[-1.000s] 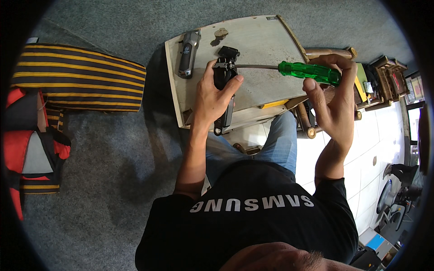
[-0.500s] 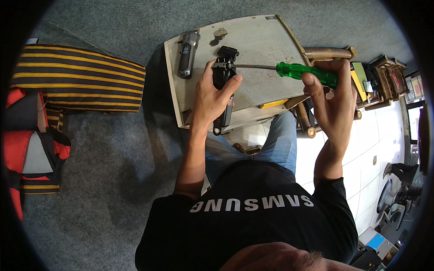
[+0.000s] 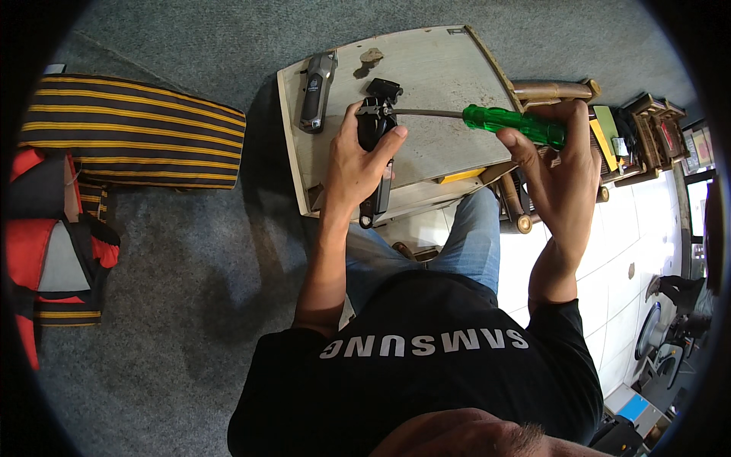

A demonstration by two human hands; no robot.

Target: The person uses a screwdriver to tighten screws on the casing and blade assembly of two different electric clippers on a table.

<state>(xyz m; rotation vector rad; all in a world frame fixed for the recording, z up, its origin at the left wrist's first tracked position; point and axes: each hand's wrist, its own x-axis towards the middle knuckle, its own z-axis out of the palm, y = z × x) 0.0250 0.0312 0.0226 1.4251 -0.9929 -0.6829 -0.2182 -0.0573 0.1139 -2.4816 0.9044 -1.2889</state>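
Observation:
My left hand is wrapped round a black hair clipper, its metal blade end pointing away from me. The green handle of a screwdriver sits in the fingers of my right hand. Its steel shaft runs leftward, and the tip meets the clipper at the blade end; the exact contact point is too small to tell. Just beyond the clipper lies a small black part, perhaps an attachment. A second, grey-and-black hair clipper rests on the table's left side.
Both hands are over a pale, worn wooden table with a brown stain. A yellow item lies at its near edge. Bamboo furniture stands right; a striped cushion lies left.
The screwdriver handle has tilted and shifted slightly left, and my right thumb has moved left with it. My left hand and the clipper stay almost still.

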